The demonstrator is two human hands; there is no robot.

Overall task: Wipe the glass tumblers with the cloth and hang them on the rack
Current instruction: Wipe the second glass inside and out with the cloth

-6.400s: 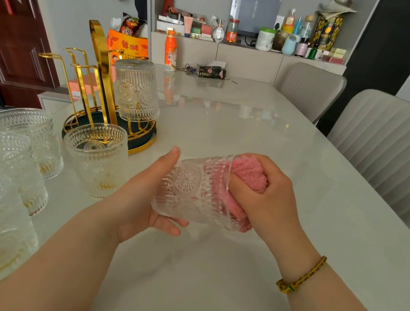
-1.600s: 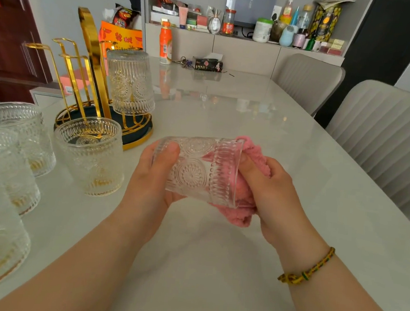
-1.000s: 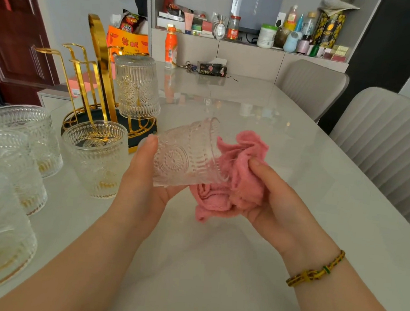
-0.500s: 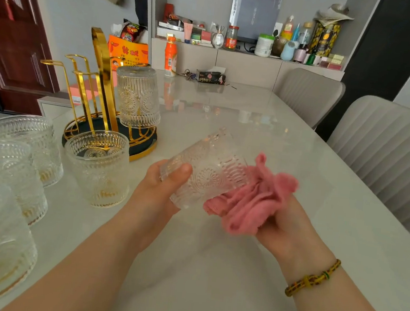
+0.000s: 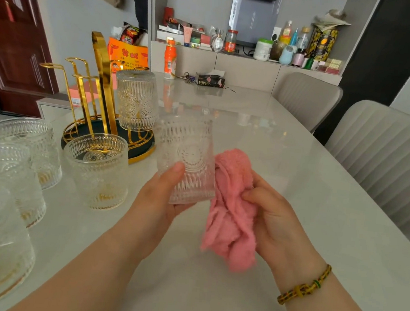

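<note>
My left hand (image 5: 161,196) grips an embossed glass tumbler (image 5: 188,153) near its lower end and holds it upright above the table's middle. Right beside it, my right hand (image 5: 275,219) holds a crumpled pink cloth (image 5: 230,223) that touches the tumbler's right side. The gold rack (image 5: 99,75) stands at the back left on a dark round base, with one tumbler (image 5: 136,101) hung upside down on it. Several more tumblers stand upright along the left edge, the nearest to the rack being one (image 5: 97,170) just in front of its base.
The pale table (image 5: 263,141) stretches right and back. An orange bottle (image 5: 170,60), keys and a tissue pack (image 5: 210,80) lie at its far end. Two grey chairs (image 5: 384,157) line the right side. A cluttered shelf runs along the wall behind.
The cloth has come out of the tumbler. My left hand has turned the tumbler from lying on its side to upright, and my right hand has drawn the cloth to the right of it.
</note>
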